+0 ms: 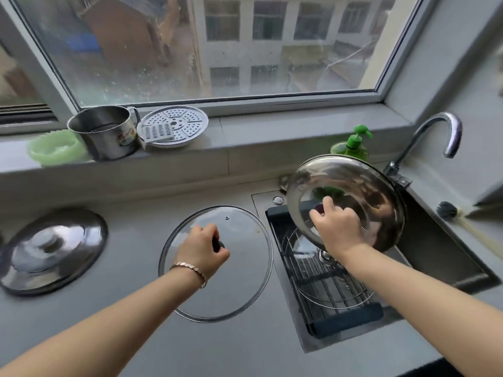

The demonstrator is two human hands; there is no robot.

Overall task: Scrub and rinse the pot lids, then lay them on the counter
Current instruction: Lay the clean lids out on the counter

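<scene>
Left hand (pixel 202 247) fingers clamped on the knob of glass lid (pixel 245 268), flat on the desk (pixel 136 308) at the sink (pixel 449 257) edge. Right hand (pixel 336 227) fingers curled at the centre of steel lid (pixel 367 191), tilted over the sink. Risk: a wet one-handed grip slips and steel drops onto the racked lid (pixel 325 257) below.

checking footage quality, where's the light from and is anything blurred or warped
Head view: daylight enters through the window, leaving bright glare on the tilted steel lid the right hand holds; the wide-angle lens bows the windowsill; the brush and far-left lid look smeared.
</scene>
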